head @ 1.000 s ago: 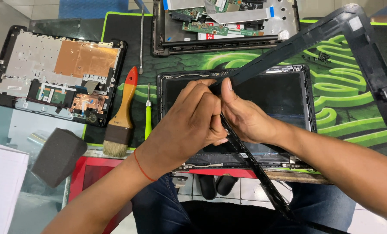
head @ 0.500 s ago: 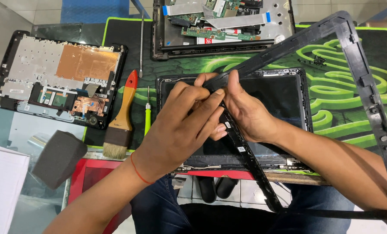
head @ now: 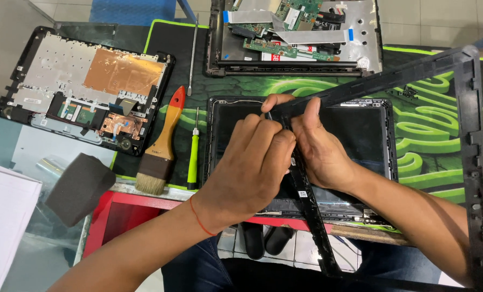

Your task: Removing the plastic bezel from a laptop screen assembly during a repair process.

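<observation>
The corner of a black plastic screen bezel (head: pixel 392 81) is pinched between both hands: the left hand (head: pixel 252 167) is closed over it from above, and the right hand (head: pixel 317 146) is wrapped around it from the other side, fingers tight on the frame. The bezel is held tilted up above a dark laptop screen panel (head: pixel 360 135), which lies flat on a green-and-black mat (head: pixel 430 157). Left of the panel, a green screwdriver (head: pixel 193 157) and a red-handled brush (head: pixel 163 146) are laid side by side. Further left, an opened laptop base (head: pixel 84 86) is seen, and another opened chassis (head: pixel 301 35) at the top.
</observation>
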